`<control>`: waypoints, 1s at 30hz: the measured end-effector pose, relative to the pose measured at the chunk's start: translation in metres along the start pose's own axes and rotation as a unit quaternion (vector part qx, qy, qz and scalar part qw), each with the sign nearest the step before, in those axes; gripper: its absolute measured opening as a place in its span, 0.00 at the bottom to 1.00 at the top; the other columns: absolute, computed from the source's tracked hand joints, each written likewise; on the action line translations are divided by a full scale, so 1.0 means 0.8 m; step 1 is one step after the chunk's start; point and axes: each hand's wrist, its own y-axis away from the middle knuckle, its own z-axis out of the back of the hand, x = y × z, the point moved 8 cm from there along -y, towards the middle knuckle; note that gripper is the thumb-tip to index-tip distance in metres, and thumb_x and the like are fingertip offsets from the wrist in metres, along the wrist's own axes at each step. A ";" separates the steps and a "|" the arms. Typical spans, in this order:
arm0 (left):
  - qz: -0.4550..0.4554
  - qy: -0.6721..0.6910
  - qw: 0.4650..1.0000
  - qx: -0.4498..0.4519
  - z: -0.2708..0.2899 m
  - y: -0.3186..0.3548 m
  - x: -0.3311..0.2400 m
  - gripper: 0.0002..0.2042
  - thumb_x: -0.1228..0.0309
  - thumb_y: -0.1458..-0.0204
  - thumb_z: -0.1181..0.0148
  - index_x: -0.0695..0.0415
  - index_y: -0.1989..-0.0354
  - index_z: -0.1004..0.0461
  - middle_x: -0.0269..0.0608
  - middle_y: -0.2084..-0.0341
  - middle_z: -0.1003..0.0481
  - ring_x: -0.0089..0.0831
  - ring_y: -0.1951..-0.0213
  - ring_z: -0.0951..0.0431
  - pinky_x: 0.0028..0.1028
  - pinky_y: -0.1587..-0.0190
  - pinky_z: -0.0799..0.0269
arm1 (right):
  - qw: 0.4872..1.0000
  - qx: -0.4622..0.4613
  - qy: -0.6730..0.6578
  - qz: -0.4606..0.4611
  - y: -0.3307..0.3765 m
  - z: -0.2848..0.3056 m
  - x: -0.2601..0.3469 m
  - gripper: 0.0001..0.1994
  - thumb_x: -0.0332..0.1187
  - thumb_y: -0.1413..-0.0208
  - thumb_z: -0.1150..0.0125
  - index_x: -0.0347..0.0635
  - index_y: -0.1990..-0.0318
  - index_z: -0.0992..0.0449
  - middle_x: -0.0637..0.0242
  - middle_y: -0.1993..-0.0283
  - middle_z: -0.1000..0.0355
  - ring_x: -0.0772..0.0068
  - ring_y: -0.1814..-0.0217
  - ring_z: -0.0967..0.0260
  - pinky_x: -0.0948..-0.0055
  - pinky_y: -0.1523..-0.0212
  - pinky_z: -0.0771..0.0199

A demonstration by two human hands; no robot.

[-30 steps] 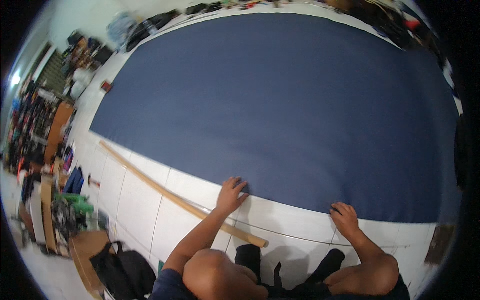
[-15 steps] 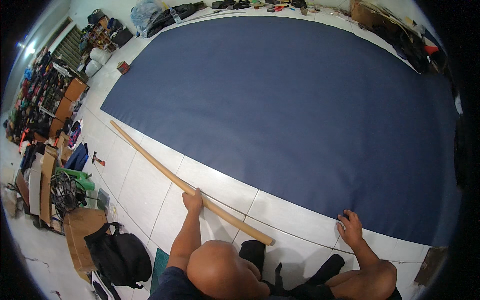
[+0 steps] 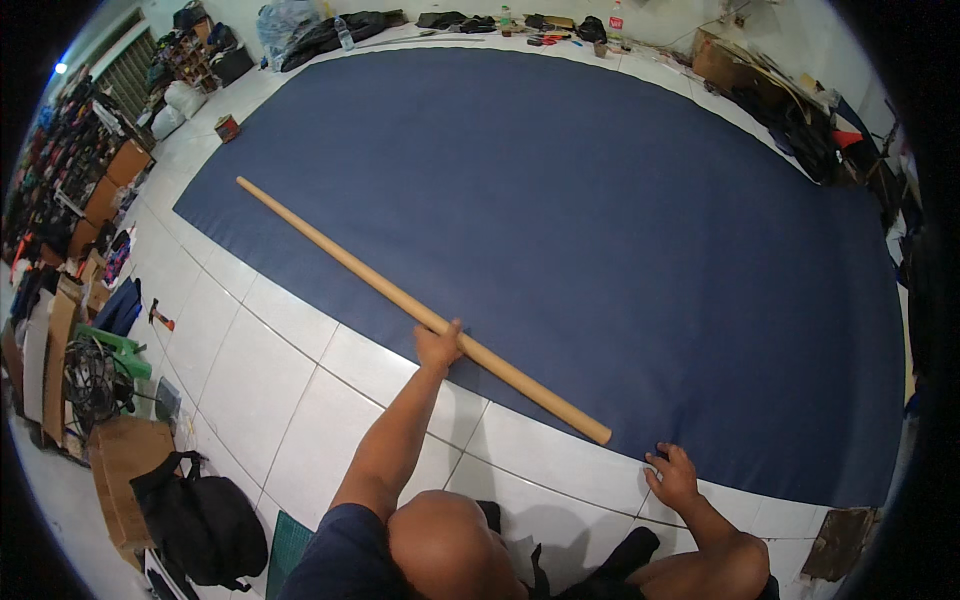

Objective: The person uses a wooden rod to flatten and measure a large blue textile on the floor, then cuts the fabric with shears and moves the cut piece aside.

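A long wooden pole (image 3: 420, 312) lies diagonally, far-left to near-right, along the blue sheet's (image 3: 620, 220) near edge, the left hand (image 3: 440, 347) clasping it past mid-length, the right hand (image 3: 673, 477) fingers spread on the sheet's edge beyond the pole's near end.

Could not see the palm of the left hand (image 3: 438, 346), wrapped over the long wooden pole (image 3: 400, 300) and hiding a short stretch of it. Could not tell whether the right hand (image 3: 673, 477) pressed or only brushed the near edge of the blue sheet (image 3: 600, 230). Lost the sheet's far right part in the dark rim. Found the clutter on the left shelves (image 3: 70, 190) and along the far wall (image 3: 500, 20) too small to identify. Saw the black bag (image 3: 200, 520) partly cut off at the lower edge.
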 end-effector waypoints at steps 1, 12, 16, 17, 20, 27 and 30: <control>-0.001 -0.015 1.000 0.004 -0.002 0.007 0.008 0.30 0.51 0.48 0.34 0.69 0.51 0.33 0.58 0.57 0.26 0.49 0.57 0.20 0.42 0.52 0.28 | 1.000 0.004 -0.003 -0.002 0.001 -0.002 0.000 0.17 0.34 0.49 0.33 0.41 0.51 0.19 0.49 0.44 0.31 0.50 0.43 0.33 0.54 0.42 0.31; -0.303 -0.487 0.815 -0.083 0.033 0.006 -0.019 0.33 0.53 0.40 0.52 0.68 0.35 0.40 0.66 0.34 0.45 0.58 0.31 0.47 0.51 0.31 0.55 | 0.993 0.114 0.029 0.014 -0.027 0.004 0.019 0.17 0.36 0.50 0.31 0.41 0.53 0.19 0.49 0.47 0.31 0.52 0.46 0.32 0.55 0.46 0.29; -0.283 -0.491 0.822 -0.063 0.006 0.006 -0.002 0.38 0.49 0.40 0.53 0.68 0.30 0.49 0.67 0.30 0.52 0.58 0.28 0.56 0.51 0.28 0.65 | 0.959 0.280 0.046 0.004 -0.076 0.031 0.018 0.25 0.48 0.47 0.32 0.42 0.46 0.24 0.50 0.50 0.31 0.53 0.47 0.32 0.56 0.47 0.29; -0.289 -0.493 0.818 -0.065 0.008 0.007 -0.004 0.38 0.50 0.40 0.53 0.68 0.30 0.49 0.67 0.30 0.52 0.58 0.27 0.56 0.51 0.28 0.65 | 0.963 0.266 0.045 0.014 -0.103 0.041 0.037 0.29 0.51 0.47 0.33 0.42 0.43 0.26 0.50 0.50 0.31 0.53 0.48 0.32 0.56 0.48 0.29; -0.290 -0.498 0.814 -0.074 0.016 0.007 -0.003 0.38 0.51 0.41 0.52 0.68 0.30 0.48 0.67 0.30 0.52 0.58 0.28 0.56 0.51 0.28 0.65 | 0.974 0.214 0.048 0.050 -0.207 0.048 0.112 0.40 0.59 0.47 0.37 0.43 0.33 0.37 0.51 0.50 0.33 0.54 0.49 0.31 0.56 0.50 0.29; -0.283 -0.500 0.816 -0.069 0.012 0.012 -0.013 0.36 0.53 0.39 0.51 0.68 0.30 0.48 0.67 0.30 0.52 0.59 0.28 0.55 0.52 0.28 0.65 | 0.993 -0.015 0.078 0.086 -0.277 -0.071 0.229 0.26 0.47 0.38 0.44 0.64 0.32 0.36 0.57 0.52 0.34 0.58 0.54 0.34 0.55 0.56 0.29; -0.273 -0.510 0.814 -0.053 0.009 0.014 -0.005 0.37 0.52 0.39 0.52 0.68 0.30 0.49 0.67 0.30 0.53 0.59 0.28 0.56 0.51 0.28 0.65 | 0.993 -0.058 0.083 0.062 -0.315 -0.060 0.207 0.25 0.44 0.38 0.45 0.69 0.33 0.36 0.61 0.56 0.34 0.60 0.56 0.35 0.56 0.57 0.29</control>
